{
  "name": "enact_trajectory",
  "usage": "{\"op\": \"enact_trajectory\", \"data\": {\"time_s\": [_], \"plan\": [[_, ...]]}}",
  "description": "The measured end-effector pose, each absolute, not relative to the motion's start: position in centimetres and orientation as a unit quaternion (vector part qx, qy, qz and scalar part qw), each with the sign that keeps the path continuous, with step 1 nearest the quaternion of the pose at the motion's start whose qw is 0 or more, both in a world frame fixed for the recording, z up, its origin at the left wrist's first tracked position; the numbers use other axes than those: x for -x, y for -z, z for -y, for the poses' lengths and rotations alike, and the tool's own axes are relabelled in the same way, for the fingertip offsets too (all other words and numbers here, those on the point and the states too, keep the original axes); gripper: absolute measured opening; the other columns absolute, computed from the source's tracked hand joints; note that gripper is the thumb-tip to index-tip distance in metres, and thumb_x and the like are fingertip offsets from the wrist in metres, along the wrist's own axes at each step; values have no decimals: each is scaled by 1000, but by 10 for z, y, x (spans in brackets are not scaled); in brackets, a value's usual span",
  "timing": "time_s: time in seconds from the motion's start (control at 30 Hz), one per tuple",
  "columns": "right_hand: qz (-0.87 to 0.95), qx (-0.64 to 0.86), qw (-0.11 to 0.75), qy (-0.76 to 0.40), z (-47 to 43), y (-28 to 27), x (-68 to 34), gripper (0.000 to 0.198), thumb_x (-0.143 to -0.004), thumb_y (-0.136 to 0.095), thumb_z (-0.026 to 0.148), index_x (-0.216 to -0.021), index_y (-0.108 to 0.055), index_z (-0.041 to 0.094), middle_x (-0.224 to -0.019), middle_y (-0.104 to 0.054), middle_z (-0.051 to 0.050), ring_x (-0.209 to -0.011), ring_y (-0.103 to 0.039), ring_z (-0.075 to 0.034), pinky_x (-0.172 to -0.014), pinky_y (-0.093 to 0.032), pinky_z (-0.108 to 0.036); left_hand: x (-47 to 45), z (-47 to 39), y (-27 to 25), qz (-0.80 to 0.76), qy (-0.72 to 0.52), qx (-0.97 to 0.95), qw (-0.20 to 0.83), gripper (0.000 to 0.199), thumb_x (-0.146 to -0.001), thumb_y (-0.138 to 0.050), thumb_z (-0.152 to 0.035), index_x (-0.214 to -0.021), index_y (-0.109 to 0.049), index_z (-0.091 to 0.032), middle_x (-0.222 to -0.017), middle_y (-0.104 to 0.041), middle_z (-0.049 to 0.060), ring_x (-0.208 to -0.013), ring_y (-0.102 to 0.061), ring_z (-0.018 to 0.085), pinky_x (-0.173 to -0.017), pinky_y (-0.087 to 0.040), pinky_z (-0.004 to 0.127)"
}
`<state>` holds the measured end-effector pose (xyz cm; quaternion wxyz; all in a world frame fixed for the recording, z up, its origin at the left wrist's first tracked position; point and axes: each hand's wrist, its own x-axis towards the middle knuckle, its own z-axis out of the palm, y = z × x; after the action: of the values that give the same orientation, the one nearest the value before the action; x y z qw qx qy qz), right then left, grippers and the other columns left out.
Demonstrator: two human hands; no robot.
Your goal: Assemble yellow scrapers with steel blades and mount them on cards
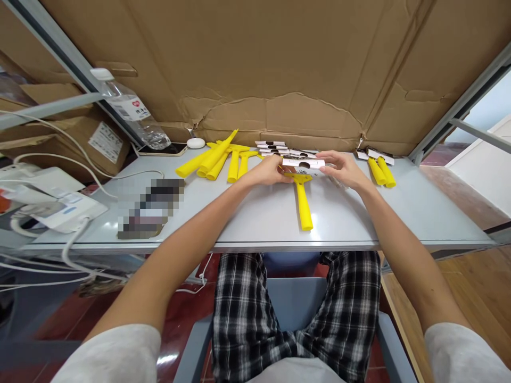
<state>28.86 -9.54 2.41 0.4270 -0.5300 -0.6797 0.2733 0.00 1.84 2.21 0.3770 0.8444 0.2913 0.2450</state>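
In front of me, a yellow-handled tool lies with its handle pointing toward me and its wide head inside a printed cardboard sleeve. My left hand is closed on the sleeve's left end. At the right end, my right hand grips the sleeve between thumb and fingers. Other sleeves are stacked just behind, partly hidden by the hands. To the left lie several loose yellow handles, some crossing each other. Two more yellow handles with card sleeves rest at the right.
A plastic bottle leans at the back left, near a phone and a white round case. A pixelated object lies front left. White cables and a power strip crowd the left edge. Cardboard walls the back.
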Motion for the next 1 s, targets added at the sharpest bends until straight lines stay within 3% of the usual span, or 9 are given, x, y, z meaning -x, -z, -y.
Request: {"op": "enact_trajectory", "data": {"time_s": [0.13, 0.27, 0.47, 0.67, 0.87, 1.0], "plan": [[690, 530, 401, -286, 96, -24, -288, 79, -76, -96, 67, -139, -81, 22, -148, -75, -14, -139, -73, -28, -107, -67, -41, -4, -15, -26, -322, -301, -718, 538, 23, -70, -100, -13, -82, -81, -18, -91, -84, 6, -90, -79, 23, -94, -67, 38], [707, 528, 358, -304, 98, -25, -287, 83, -67, -103, 63, -138, -84, 23, -148, -76, -13, -139, -74, -29, -106, -66, -39, -7, -14, -31, -352, -376, -578, 633, 24, -73, -88, 4, -88, -79, -13, -92, -83, 10, -89, -82, 21, -99, -70, 41], [754, 479, 252, -371, 107, -32, -276, 87, -67, -104, 50, -148, -82, 25, -146, -77, -11, -119, -79, -20, -93, -68, -30, -3, -18, -32, -371, -421, -535, 632, 24, -83, -88, 4, -98, -79, -13, -104, -85, 13, -96, -85, 22, -107, -71, 43], [765, 512, 175, -349, 114, -38, -267, 85, -74, -96, 42, -156, -78, 25, -118, -83, -5, -86, -75, -11, -82, -66, -27, -5, -19, -27, -388, -407, -544, 623, 30, -80, -92, 3, -99, -76, -14, -106, -84, 14, -96, -85, 24, -107, -72, 48], [795, 499, 184, -291, 121, -49, -265, 63, -74, -95, 43, -135, -88, 27, -139, -79, -4, -106, -76, -14, -83, -63, -25, -8, -20, -20, -393, -390, -567, 609, 25, -81, -90, 3, -91, -76, -15, -98, -81, 11, -93, -84, 23, -107, -71, 46], [805, 501, 161, -275, 128, -56, -263, 62, -76, -96, 47, -135, -89, 30, -135, -81, -2, -109, -76, -15, -86, -62, -26, -6, -20, -16, -419, -357, -603, 578, 22, -81, -91, -3, -92, -77, -16, -92, -81, 11, -89, -83, 24, -100, -71, 45]]}}
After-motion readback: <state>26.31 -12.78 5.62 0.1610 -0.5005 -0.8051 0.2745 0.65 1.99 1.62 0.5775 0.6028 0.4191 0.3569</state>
